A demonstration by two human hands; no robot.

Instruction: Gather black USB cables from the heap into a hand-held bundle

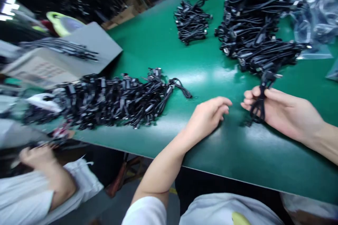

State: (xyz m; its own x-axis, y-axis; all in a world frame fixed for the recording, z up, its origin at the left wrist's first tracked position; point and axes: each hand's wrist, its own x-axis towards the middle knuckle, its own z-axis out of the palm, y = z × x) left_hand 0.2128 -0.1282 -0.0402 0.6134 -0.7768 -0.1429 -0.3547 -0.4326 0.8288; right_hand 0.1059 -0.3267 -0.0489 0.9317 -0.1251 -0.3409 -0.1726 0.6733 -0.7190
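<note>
Right hand (290,114), grip grasping bundled black cable (259,107) between thumb and fingers, over green counter (148,45). Left hand (204,117) at cable's nine o'clock, grip released, fingers loosely curved. Big cable heap (253,24) at twelve, smaller pile (192,23) at eleven, long row (113,102) past left hand, nine o'clock.

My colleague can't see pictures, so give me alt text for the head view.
A person's right hand holds a bundled black cable over a green table, the left hand nearby, seemingly empty. A long heap of black cables lies at left, a small pile farther back, and a larger pile beside plastic bags at right.
</note>
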